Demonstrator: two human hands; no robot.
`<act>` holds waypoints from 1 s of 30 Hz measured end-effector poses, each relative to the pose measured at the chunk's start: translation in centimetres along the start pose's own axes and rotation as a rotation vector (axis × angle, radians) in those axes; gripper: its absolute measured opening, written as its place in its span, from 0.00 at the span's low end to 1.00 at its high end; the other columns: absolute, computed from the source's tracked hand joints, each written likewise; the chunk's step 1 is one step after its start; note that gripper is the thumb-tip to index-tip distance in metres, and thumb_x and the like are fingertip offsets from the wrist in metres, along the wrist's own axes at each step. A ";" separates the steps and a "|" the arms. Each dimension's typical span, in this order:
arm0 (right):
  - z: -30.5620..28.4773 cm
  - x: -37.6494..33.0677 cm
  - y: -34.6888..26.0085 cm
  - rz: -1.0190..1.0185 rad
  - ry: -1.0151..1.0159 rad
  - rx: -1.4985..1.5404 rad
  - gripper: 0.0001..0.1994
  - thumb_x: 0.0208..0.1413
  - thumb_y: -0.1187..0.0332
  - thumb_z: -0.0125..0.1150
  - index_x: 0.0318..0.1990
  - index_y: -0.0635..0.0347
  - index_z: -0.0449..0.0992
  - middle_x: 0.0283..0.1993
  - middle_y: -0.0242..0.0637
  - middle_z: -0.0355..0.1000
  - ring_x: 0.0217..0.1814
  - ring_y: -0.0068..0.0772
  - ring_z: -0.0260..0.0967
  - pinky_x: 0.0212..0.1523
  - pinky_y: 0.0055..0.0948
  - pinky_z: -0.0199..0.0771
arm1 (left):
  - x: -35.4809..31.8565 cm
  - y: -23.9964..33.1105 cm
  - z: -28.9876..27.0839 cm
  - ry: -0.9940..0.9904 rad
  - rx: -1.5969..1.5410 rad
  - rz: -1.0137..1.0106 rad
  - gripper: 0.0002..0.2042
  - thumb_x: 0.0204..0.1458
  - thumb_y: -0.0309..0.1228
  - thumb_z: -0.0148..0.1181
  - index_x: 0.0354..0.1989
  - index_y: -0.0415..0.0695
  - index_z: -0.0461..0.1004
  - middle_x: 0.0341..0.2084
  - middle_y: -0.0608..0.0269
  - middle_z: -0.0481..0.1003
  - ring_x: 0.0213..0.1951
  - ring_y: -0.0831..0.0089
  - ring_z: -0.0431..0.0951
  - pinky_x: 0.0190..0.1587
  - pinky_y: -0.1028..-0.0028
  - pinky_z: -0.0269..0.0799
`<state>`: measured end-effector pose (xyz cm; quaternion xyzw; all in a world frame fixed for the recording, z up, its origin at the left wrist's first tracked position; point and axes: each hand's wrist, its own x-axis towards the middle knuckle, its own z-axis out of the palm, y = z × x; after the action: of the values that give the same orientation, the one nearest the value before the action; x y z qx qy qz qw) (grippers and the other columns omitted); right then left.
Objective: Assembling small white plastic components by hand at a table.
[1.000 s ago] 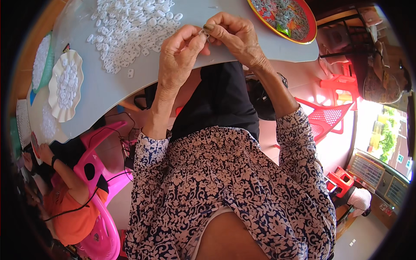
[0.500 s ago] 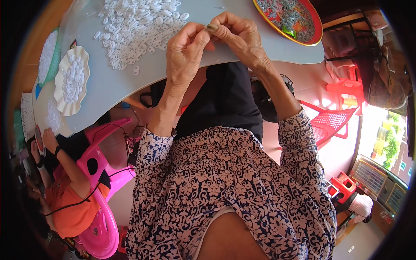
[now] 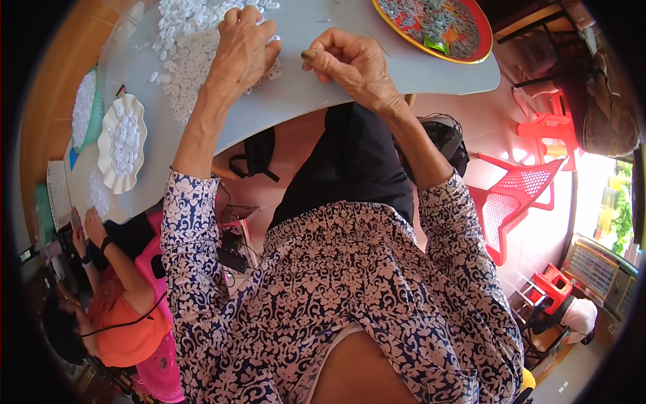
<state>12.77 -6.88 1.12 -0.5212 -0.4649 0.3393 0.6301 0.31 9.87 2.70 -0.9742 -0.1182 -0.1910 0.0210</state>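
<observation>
My left hand (image 3: 243, 52) reaches over the pile of small white oval plastic pieces with holes (image 3: 188, 67) on the grey table. Its fingers are bent with the thumb held apart, and nothing shows in its grasp. To the right, above the table's near edge, my right hand (image 3: 351, 66) is closed in a pinch of thumb and forefinger. Whatever lies between those fingertips is too small or hidden to tell. A round red tray with a gold rim (image 3: 486, 50), beyond my right hand, carries many small grey metal-looking pieces and a green scrap.
A wavy-edged cream dish (image 3: 140, 158) of white pieces stands at the left, beside a green basket (image 3: 96, 121) holding more. Lower left sits a person in orange (image 3: 131, 330) on a pink chair, hands at the table. Red plastic chairs (image 3: 515, 195) stand to the right.
My hands were together, fingertips meeting. Now they are apart: the left has moved left onto the white pile, while the right stays pinched, slightly further left and lower.
</observation>
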 end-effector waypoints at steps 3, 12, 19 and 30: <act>0.0 0.0 -0.1 -0.001 -0.002 0.000 0.10 0.56 0.65 0.59 0.31 0.64 0.72 0.27 0.30 0.73 0.25 0.13 0.64 0.28 0.16 0.69 | 0.4 -0.7 0.6 0.021 -0.104 0.025 0.07 0.45 0.26 0.60 0.32 0.41 0.71 0.39 0.57 0.68 0.47 0.55 0.64 0.49 0.61 0.61; -0.1 -0.2 0.2 -0.014 0.079 0.088 0.10 0.57 0.66 0.58 0.32 0.64 0.71 0.27 0.31 0.73 0.26 0.15 0.66 0.29 0.17 0.69 | 1.6 1.4 0.9 -0.033 -0.438 -0.024 0.05 0.45 0.24 0.58 0.31 0.39 0.71 0.26 0.58 0.72 0.34 0.61 0.71 0.40 0.69 0.67; -0.2 0.1 0.6 -0.093 0.032 0.107 0.09 0.56 0.66 0.59 0.33 0.63 0.73 0.28 0.31 0.74 0.30 0.16 0.68 0.32 0.19 0.69 | 1.3 4.7 1.0 0.231 -1.658 -0.608 0.09 0.52 0.28 0.58 0.39 0.38 0.74 0.32 0.62 0.77 0.34 0.75 0.76 0.35 0.78 0.69; -0.3 0.1 0.6 -0.088 0.087 0.174 0.11 0.56 0.63 0.60 0.33 0.63 0.75 0.28 0.31 0.74 0.31 0.17 0.69 0.33 0.19 0.69 | 0.1 4.4 1.0 0.232 -1.479 -0.448 0.08 0.53 0.27 0.56 0.40 0.38 0.74 0.28 0.67 0.74 0.30 0.83 0.70 0.34 0.83 0.66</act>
<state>13.11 -6.73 0.57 -0.4580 -0.4281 0.3275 0.7069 1.82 5.67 1.82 -0.6621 -0.1510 -0.3204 -0.6604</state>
